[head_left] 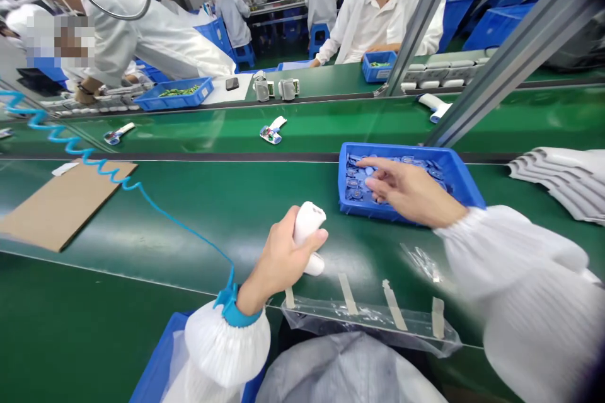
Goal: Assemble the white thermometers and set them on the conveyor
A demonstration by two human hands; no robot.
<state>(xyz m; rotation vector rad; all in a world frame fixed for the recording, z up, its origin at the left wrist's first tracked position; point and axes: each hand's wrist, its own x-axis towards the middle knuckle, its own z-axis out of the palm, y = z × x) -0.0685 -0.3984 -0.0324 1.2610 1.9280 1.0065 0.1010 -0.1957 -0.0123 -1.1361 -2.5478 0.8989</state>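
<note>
My left hand (283, 251) is wrapped around a white plastic device housing (309, 223), held above the green work surface near its front edge. A blue wrist strap with a coiled cord (234, 305) circles that wrist. My right hand (401, 185) is over a blue bin (411, 217), its index finger stretched out and the other fingers loosely bent and apart. Small flat blue plastic parts (357, 185) fill the bin beneath it. I see nothing held in the right hand, though its fingertips are close to the parts.
Gun-shaped white devices (273, 130), one with its circuit board exposed, lie on the green conveyor (203, 132). Cardboard (66, 207) lies at left, stacked white sheets (562, 179) at right. A taped plastic bag (368, 321) hangs from the front edge. A metal post (510, 50) stands at right; co-workers sit opposite.
</note>
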